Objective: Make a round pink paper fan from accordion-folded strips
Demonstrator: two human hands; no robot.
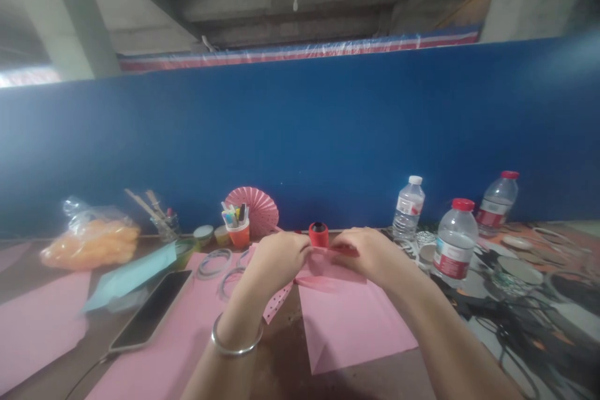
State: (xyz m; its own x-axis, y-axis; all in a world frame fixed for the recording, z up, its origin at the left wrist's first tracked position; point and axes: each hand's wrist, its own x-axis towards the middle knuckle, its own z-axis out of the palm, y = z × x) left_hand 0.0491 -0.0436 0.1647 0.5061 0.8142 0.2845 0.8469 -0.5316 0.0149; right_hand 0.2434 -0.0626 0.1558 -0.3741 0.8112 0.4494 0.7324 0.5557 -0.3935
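Note:
A sheet of pink paper (354,331) lies on the table in front of me, its far edge raised and turned over. My left hand (287,251) is closed on that far edge at its left end. At the right part of the same edge, my right hand (363,251) has its fingers bent round the paper, the fingertips partly hidden. Just beyond the edge, between both hands, stands a small red round object (319,235) with a dark top. Beside my left wrist is a strip of pink dotted paper (278,304).
Left are a phone (152,311), tape rolls (214,264), a blue sheet (134,272) and a bag of orange stuff (94,240). A pleated pink fan (257,209) stands behind a pen cup (239,235). Bottles (455,244) and cluttered cords (501,331) occupy the right.

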